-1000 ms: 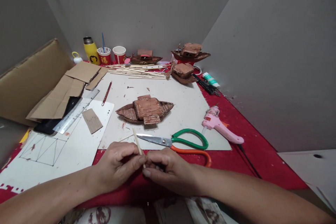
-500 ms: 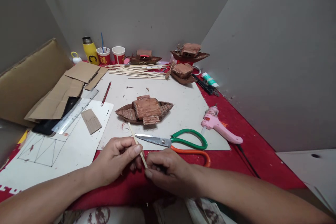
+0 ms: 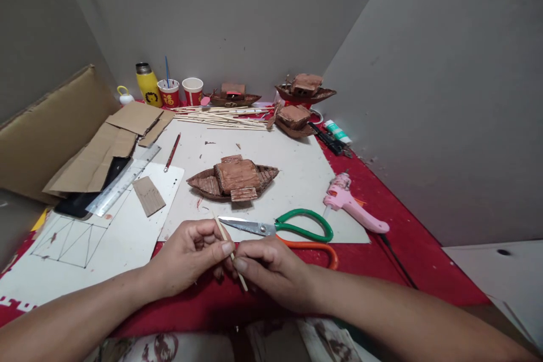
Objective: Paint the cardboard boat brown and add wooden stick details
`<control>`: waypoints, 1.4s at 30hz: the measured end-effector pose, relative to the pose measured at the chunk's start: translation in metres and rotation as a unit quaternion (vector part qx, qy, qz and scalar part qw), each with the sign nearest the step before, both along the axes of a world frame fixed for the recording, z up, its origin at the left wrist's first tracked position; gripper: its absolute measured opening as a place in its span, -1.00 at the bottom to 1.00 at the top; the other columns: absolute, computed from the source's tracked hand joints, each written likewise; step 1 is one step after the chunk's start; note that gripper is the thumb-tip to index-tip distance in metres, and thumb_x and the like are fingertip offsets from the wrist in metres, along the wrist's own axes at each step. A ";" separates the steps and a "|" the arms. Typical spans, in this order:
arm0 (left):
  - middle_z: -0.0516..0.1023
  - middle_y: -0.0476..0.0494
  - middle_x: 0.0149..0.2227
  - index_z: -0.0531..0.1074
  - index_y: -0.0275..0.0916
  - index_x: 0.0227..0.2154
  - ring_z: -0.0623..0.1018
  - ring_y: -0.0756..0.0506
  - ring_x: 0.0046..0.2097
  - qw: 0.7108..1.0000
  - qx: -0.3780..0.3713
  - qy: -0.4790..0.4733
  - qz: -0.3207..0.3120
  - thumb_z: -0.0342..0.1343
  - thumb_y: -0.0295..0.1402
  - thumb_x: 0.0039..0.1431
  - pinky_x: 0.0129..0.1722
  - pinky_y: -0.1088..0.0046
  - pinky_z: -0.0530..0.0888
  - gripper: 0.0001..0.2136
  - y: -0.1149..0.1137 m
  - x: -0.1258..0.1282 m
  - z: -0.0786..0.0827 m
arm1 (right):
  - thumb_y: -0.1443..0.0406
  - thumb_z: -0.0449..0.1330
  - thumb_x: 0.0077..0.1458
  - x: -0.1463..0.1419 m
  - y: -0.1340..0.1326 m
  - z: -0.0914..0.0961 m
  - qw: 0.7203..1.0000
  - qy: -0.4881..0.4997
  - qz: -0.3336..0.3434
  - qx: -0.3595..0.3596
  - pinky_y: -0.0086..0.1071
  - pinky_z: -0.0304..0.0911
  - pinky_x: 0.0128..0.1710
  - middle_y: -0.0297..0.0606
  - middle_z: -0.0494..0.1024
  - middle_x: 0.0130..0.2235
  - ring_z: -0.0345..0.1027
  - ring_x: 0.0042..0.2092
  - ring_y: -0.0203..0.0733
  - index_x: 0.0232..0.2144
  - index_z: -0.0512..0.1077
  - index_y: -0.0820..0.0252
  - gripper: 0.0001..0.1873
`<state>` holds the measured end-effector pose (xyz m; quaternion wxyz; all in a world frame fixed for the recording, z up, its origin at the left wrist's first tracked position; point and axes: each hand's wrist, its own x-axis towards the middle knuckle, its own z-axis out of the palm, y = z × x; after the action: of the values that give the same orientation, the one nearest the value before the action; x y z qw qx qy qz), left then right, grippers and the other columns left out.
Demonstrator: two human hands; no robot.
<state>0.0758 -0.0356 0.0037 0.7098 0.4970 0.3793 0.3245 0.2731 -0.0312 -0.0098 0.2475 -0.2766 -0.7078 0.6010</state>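
L hand's (image 3: 189, 260) grip pinches a thin wooden stick (image 3: 222, 232) at the desk's (image 3: 428, 277) near edge, R hand's (image 3: 278, 274) grip also on it, w/ green-and-orange-handled scissors (image 3: 258, 228) & brown model boat (image 3: 238, 176) just far of them, pink glue gun (image 3: 354, 206) to right.

Three plain grey panel walls enclose the work area: a left wall (image 3: 29, 28), a back wall (image 3: 224, 5) with small dark specks, and a right wall (image 3: 458, 96), the joints between them appearing as slanted lines. A table covered with red cloth (image 3: 436, 274) stands within this enclosure, and a white surface (image 3: 475, 268) with a dark round hole (image 3: 503, 252) lies beside its right edge. Illumination is soft and muted, with the left wall darker than the right wall.
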 end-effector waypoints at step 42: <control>0.62 -0.01 -0.50 0.41 -0.25 -0.38 0.56 0.04 -0.47 0.949 0.298 0.096 0.021 0.02 -0.47 0.31 -0.44 0.61 0.42 -0.85 -0.009 -0.002 0.004 | 0.31 0.02 0.05 -0.002 0.005 0.000 0.969 0.014 0.082 -0.232 -0.43 -0.03 -0.49 -0.48 0.20 -0.55 -0.01 -0.52 -0.37 -0.48 0.30 0.19 -0.89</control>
<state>0.0738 -0.0446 0.0073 0.4824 0.7065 0.3421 0.3887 0.2713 -0.0262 -0.0100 0.1361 -0.2595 -0.5657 0.7708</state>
